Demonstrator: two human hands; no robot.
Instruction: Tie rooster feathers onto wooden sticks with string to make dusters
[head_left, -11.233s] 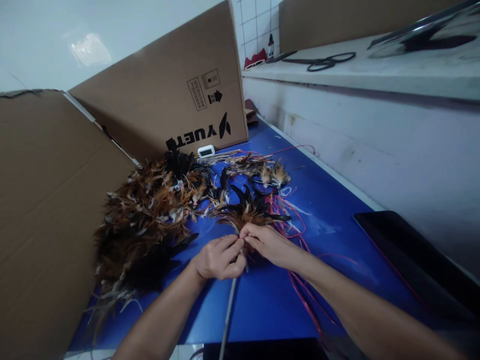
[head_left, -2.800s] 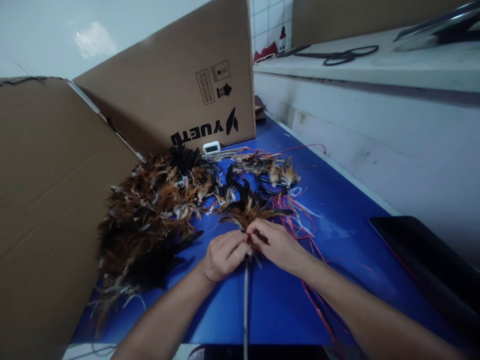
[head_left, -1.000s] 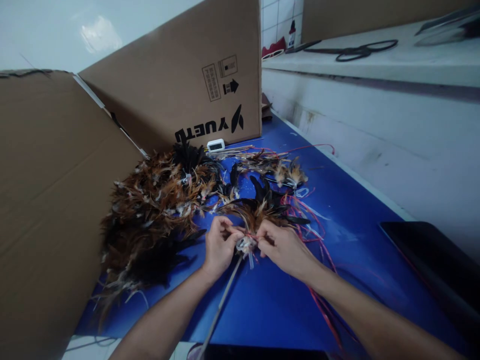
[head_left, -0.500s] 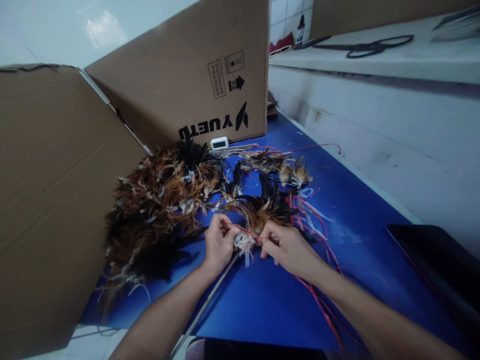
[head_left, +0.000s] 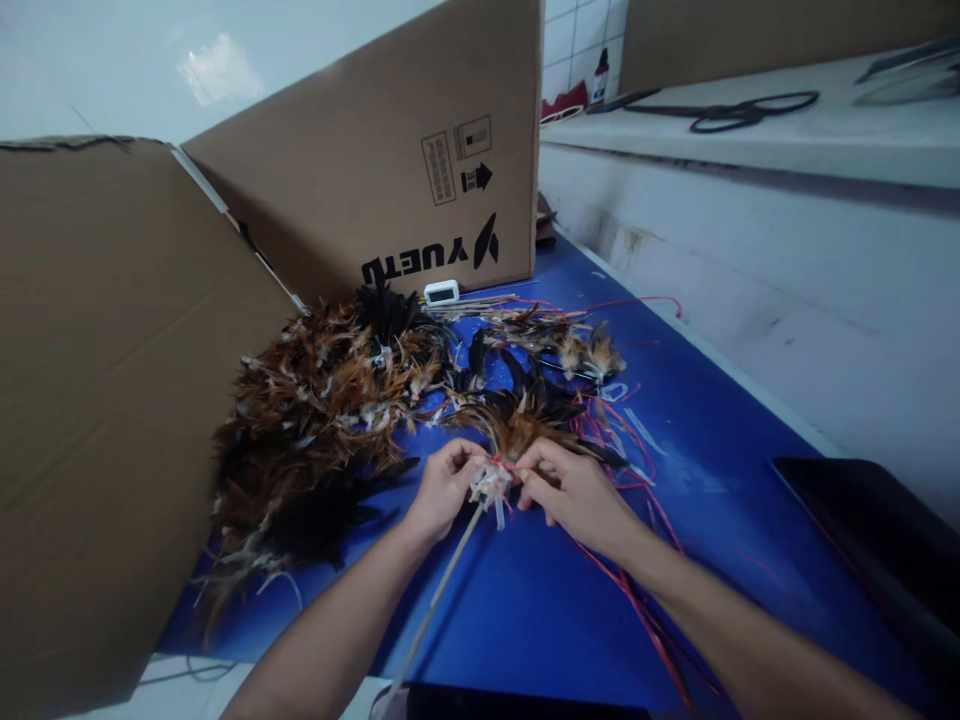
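Between my hands lies a bundle of brown and black feathers, its pale quill ends gathered toward me around a thin stick. A red string crosses the bundle just above the quill ends. My left hand pinches at the string's left side, thumb against forefinger. On the right side, my right hand is closed in a pinch on the same string. The fingertips partly hide the string's ends.
A big heap of feathers covers the left of the blue table. Cardboard walls in the back and left. Loose red strings trail at right, near a black object. Scissors rest on the ledge, a small white display by the cardboard.
My hands have drawn slightly closer together at the string. The stick's near end has shifted right, and the whole view has tilted a little.
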